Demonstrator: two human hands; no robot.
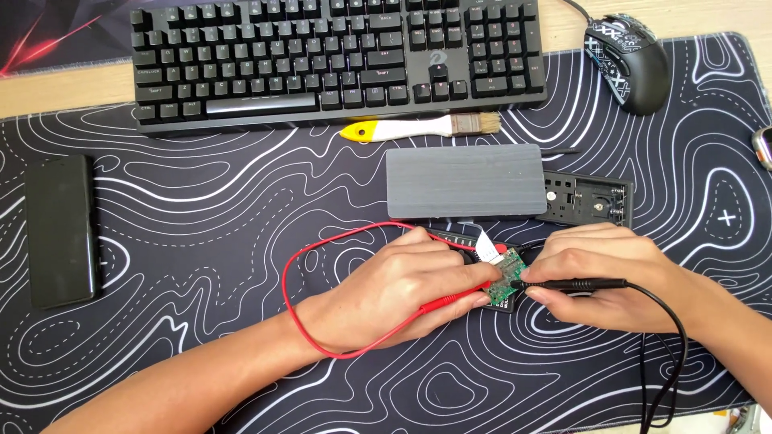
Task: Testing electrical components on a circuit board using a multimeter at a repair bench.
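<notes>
A small green circuit board (508, 278) lies on the black desk mat (241, 233) between my hands. My left hand (402, 285) grips a red test probe (458, 300), its tip touching the board from the left; its red wire (293, 273) loops out to the left. From the right, my right hand (599, 281) holds a black test probe (572, 284) with the tip on the board, and its black cable (671, 321) runs down to the right. A white ribbon cable (486, 245) rises from the board.
A grey flat box (465, 181) lies just behind my hands, with a black open casing (591, 197) at its right. A yellow-handled brush (418, 127), a black keyboard (338, 56) and a patterned mouse (629, 60) are farther back. A black phone (60, 229) lies at the left.
</notes>
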